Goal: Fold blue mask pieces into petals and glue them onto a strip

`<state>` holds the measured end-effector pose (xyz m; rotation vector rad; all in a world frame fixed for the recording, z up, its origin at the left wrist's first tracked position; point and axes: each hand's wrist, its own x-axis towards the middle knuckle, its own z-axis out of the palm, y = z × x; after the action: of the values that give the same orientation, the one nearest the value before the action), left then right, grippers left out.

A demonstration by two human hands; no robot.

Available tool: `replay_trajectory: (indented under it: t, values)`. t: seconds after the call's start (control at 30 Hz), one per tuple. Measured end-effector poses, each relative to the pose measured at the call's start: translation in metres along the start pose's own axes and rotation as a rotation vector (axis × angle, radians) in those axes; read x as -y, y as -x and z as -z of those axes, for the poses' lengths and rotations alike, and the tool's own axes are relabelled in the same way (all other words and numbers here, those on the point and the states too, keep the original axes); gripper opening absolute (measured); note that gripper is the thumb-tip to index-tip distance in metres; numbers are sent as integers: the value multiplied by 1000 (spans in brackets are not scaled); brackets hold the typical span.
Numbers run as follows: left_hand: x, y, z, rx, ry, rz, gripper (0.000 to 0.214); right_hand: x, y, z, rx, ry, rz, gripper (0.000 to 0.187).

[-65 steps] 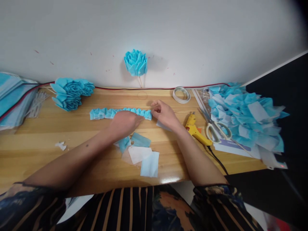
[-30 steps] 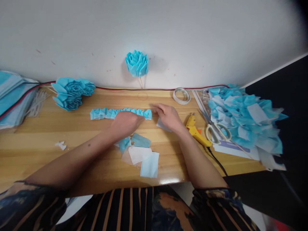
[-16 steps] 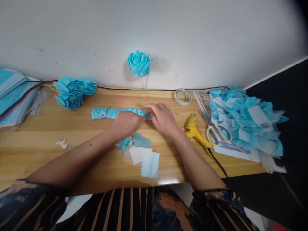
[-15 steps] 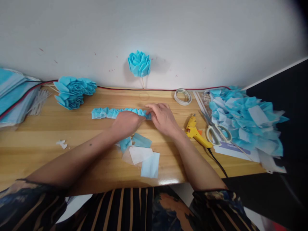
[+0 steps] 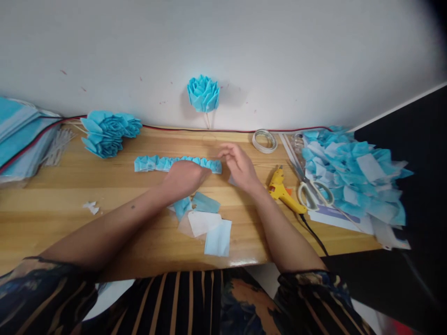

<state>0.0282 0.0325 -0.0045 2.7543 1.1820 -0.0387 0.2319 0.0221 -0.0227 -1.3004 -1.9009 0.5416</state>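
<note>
A pleated strip of light blue fabric-like material (image 5: 148,164) lies lengthwise across the table. My left hand (image 5: 186,177) is closed on its middle, fingers curled down and knuckles up; the fingertips are partly hidden. To the right of the strip's end, my right hand (image 5: 240,168) is lifted off it with fingers apart. A small greyish piece shows at the lower edge of that hand, and I cannot tell whether it is touched. Loose blue and white rectangular pieces (image 5: 218,238) lie in front of my left hand.
On the right are a yellow glue gun (image 5: 286,195), scissors (image 5: 310,186), a tape roll (image 5: 264,141) and a heap of blue pieces (image 5: 363,172). Blue flowers (image 5: 104,132) lie at left by a stack of blue masks (image 5: 17,135). One flower (image 5: 203,94) leans on the wall.
My right hand has let go of the strip's right end and moved a little to the right, uncovering that end. My left hand stays in place on the strip.
</note>
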Motion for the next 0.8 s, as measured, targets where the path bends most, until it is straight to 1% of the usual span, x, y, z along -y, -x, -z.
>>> replay_trajectory:
  t: [0.07, 0.13, 0.2, 0.27, 0.43, 0.63, 0.8]
  values:
    - [0, 0, 0, -10, 29, 8, 32, -2, 2, 10, -90, -88, -32, 29]
    - [1, 0, -1, -22, 49, 13, 33, -2, 4, 18, -105, -59, -41, 27]
    - [1, 0, -1, -39, 54, 22, 33, -2, 5, 21, -77, 36, -32, 27]
    - [0, 0, -1, -70, 58, 30, 34, -2, 6, 20, -33, 122, -6, 29]
    - [-1, 0, -3, -135, 65, 62, 38, -2, 6, 14, 55, 193, 36, 36]
    - [-1, -3, -7, -131, 8, 80, 43, -1, 7, 13, 84, 225, 21, 38]
    - [-2, -4, -5, -80, -33, 91, 45, -1, 7, 9, 132, 255, 25, 40]
